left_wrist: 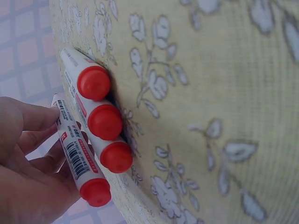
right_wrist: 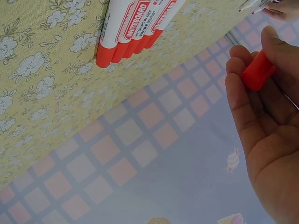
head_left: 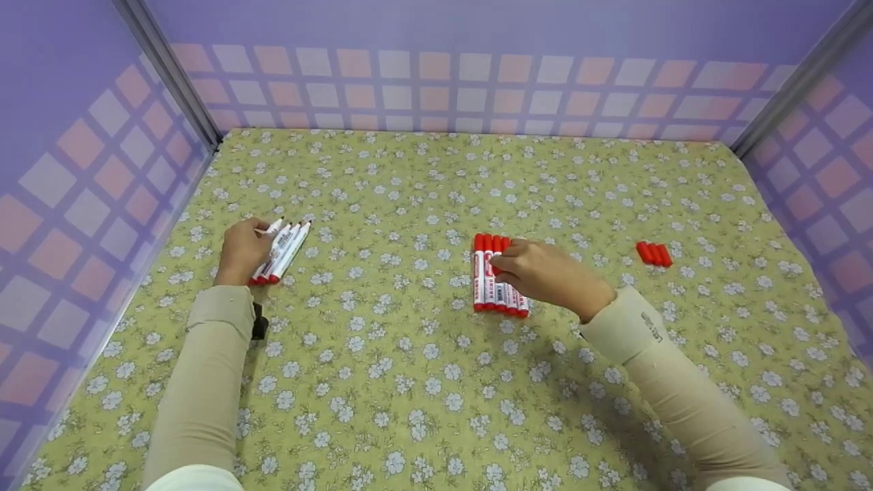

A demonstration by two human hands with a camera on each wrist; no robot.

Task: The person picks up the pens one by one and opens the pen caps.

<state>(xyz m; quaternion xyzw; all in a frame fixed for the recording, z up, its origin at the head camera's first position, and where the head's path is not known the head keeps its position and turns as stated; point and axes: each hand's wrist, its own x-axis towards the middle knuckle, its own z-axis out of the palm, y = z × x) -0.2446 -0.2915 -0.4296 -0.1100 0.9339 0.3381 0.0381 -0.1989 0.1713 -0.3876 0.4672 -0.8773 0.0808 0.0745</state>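
L hand [head_left: 244,249], mid-left of frame, pinches uncapped marker [left_wrist: 77,151], prob. to part it from 3 others [head_left: 292,251]; lift hard to judge. R hand [head_left: 542,274], right of ctr by capped row [head_left: 500,293], pinches red cap [right_wrist: 258,71] w/ fingertips, likely bc it's small.

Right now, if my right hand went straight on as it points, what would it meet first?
Your right hand would probably meet the row of capped markers, or pass above it; height is unclear.
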